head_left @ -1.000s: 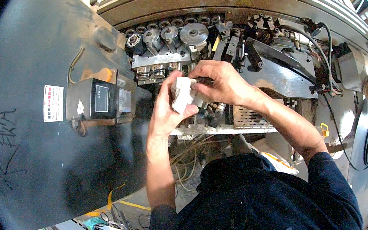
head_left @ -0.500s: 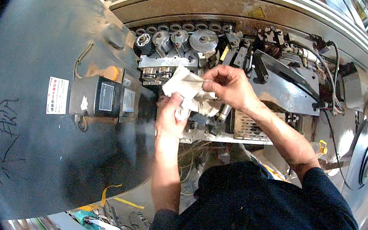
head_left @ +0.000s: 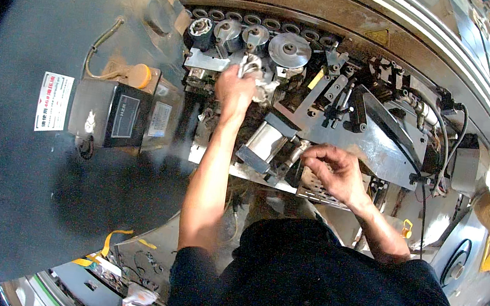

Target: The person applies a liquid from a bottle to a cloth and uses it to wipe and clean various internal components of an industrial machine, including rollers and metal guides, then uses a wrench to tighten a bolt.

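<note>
My left hand [head_left: 235,88] is stretched up into the machine and grips a crumpled white cloth [head_left: 256,75], pressing it against the metal parts just below a row of round rollers [head_left: 257,31]. My right hand [head_left: 334,169] is lower and to the right, fingers curled, resting by a silver cylinder [head_left: 265,146] and a perforated metal plate [head_left: 321,193]. Whether it holds anything I cannot tell. A large grooved disc [head_left: 290,50] sits just right of the cloth.
A big grey machine cover [head_left: 50,187] fills the left, with a black box [head_left: 114,114], a white label [head_left: 53,102] and a yellow cap [head_left: 140,76]. Cables and brackets [head_left: 436,143] crowd the right. Yellow straps [head_left: 111,241] hang low left.
My left hand has carried the cloth up to the rollers. My right hand let go of the cloth and dropped down to the right, by the cylinder.
</note>
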### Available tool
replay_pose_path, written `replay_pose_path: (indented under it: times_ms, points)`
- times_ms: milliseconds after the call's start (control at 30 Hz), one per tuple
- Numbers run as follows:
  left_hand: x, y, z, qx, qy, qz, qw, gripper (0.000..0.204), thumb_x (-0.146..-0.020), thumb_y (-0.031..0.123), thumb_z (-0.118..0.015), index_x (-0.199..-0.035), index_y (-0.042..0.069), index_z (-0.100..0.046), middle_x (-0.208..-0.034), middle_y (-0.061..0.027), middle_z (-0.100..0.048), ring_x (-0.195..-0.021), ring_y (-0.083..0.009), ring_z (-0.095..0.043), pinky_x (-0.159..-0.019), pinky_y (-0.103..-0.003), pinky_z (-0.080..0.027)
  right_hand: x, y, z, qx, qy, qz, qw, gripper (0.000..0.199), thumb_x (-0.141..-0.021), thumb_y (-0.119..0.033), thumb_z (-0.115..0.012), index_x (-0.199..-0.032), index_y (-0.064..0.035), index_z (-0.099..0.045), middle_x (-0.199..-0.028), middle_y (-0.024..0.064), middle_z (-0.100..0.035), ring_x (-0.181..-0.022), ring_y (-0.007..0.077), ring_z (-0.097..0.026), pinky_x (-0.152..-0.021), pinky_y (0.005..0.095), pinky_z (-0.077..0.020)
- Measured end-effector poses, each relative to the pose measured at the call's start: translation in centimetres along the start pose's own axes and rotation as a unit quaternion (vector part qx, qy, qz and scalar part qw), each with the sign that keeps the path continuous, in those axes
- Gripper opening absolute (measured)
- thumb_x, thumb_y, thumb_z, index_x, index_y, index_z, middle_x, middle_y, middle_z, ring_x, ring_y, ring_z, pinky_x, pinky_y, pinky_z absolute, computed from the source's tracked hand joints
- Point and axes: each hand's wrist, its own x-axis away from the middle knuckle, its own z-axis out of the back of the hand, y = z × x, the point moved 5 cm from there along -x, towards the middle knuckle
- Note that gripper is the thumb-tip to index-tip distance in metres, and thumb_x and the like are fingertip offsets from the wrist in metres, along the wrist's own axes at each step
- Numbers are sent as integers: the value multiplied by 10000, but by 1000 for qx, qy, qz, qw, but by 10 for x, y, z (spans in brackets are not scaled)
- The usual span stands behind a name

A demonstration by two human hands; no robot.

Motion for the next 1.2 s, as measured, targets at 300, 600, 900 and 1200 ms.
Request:
replay_pose_path:
  times_ms: [300, 600, 900, 1200]
  points:
    - [-8, 2, -69, 69, -83, 104, 989, 213, -767, 148, -587, -828, -26, -693, -769, -253, -671, -773, -387, -682, -716, -455, -503, 29, 35, 8, -22, -34, -70, 997, 158, -901, -127, -687, -1017, -22, -702, -990, 75, -701, -929, 155, -646, -833, 297, -511]
    - [10, 13, -63, 195, -165, 85, 963, 211, -758, 0, -474, -863, -53, -649, -694, -166, -633, -650, -263, -590, -625, -381, -461, 26, 53, 13, -49, -9, -104, 993, 137, -896, -107, -690, -1004, -24, -702, -984, 74, -705, -929, 159, -644, -848, 303, -502]
    - [0, 2, -77, 25, -189, 26, 981, 201, -790, 91, -563, -865, -59, -675, -886, -305, -657, -884, -434, -661, -796, -487, -519, 22, 60, 11, -37, -27, -173, 984, 139, -919, -104, -667, -1000, 5, -697, -989, 75, -707, -937, 142, -641, -855, 283, -500]
    - [3, 7, -71, -80, -130, -162, 975, 110, -719, 25, -610, -732, -64, -672, -777, -273, -656, -767, -424, -671, -718, -469, -543, 34, 78, 13, -35, 9, -181, 983, 155, -917, -115, -674, -1026, -8, -697, -983, 66, -709, -922, 139, -646, -834, 279, -506]
